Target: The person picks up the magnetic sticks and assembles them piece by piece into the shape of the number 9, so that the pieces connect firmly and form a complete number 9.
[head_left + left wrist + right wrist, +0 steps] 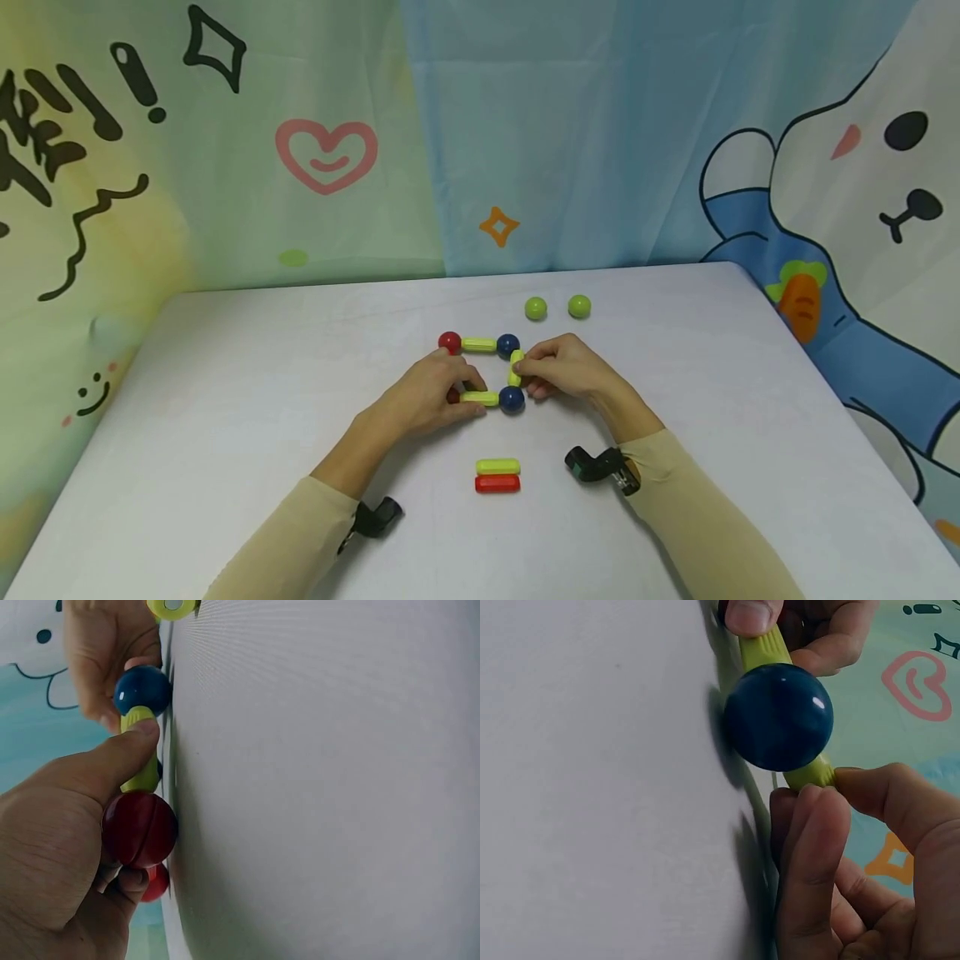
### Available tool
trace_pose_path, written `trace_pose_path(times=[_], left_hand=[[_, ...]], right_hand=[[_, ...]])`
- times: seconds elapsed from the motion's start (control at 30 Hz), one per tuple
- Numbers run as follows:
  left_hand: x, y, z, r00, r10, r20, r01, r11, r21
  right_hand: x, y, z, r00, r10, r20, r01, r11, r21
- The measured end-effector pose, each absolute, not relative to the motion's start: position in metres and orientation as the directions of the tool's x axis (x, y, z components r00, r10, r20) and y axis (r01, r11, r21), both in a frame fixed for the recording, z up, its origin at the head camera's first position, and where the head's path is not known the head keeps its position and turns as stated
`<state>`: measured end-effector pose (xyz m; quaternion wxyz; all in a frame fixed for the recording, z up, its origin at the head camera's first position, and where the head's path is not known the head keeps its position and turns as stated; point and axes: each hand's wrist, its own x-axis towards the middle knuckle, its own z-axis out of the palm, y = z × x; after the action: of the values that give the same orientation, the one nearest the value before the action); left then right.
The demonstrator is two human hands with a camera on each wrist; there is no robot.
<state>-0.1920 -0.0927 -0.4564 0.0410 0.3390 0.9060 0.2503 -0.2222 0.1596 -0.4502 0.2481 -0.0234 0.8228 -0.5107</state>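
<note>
My left hand [423, 393] pinches the near yellow-green rod [480, 398], which runs between a red ball [140, 829], partly under my hand, and a blue ball [512, 400]. With thumb and fingers my right hand [570, 367] pinches the yellow-green rod [515, 368] that links this blue ball to the far blue ball [507, 346]. From there another yellow-green rod [479, 344] leads left to a second red ball [450, 342], beside my left fingers. The right wrist view shows the near blue ball [778, 718] between both hands.
Two green balls [536, 308] lie beyond the joined pieces, towards the table's far edge. Nearer to me, a loose yellow-green rod [498, 467] lies alongside a red rod [497, 483]. A printed curtain [525, 125] hangs behind the white table [262, 375].
</note>
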Motion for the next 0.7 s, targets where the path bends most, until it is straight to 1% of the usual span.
trace_pose_path(times=[0.27,0.7], left_hand=[[-0.1905,-0.0926,-0.455,-0.763,0.639,0.1,0.597,0.637,0.488],[-0.1891,-0.0936,-0.454,-0.771,0.629,0.1,0.589,0.643,0.489]], right_hand=[[-0.2252,0.1538,-0.4513,-0.869,-0.29,-0.402,0.209,0.522,-0.827],[-0.2215,0.1531,-0.4484,-0.857,-0.284,-0.431,0.243,0.515,-0.822]])
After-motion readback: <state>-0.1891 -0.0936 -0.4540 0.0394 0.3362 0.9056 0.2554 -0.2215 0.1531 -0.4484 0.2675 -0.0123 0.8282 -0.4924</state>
